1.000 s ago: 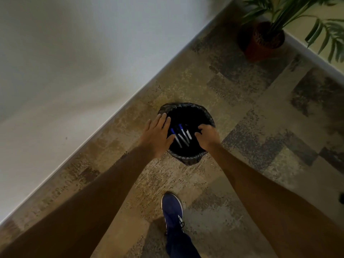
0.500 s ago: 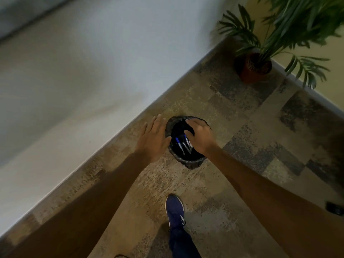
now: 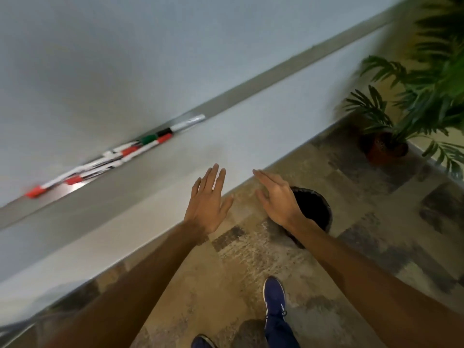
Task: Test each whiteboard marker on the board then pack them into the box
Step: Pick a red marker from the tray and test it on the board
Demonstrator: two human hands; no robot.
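Several whiteboard markers (image 3: 110, 159) with red, green and black caps lie in a row on the grey tray ledge (image 3: 75, 194) under the whiteboard (image 3: 100, 59) at the left. My left hand (image 3: 207, 202) is raised with fingers spread and holds nothing. My right hand (image 3: 276, 197) is also raised with straight fingers, empty, in front of a black-lined bin (image 3: 316, 209) on the floor. The bin's inside is dark and partly hidden by my right wrist. No box is in view.
A potted palm (image 3: 391, 144) stands in the far right corner. The patterned carpet floor (image 3: 251, 259) runs along the white wall. My blue shoe (image 3: 275, 300) is planted below the hands, with a second shoe tip at the bottom edge.
Both hands have lifted away from the bin and opened flat. The view has tilted up, bringing the whiteboard tray and its markers into sight.
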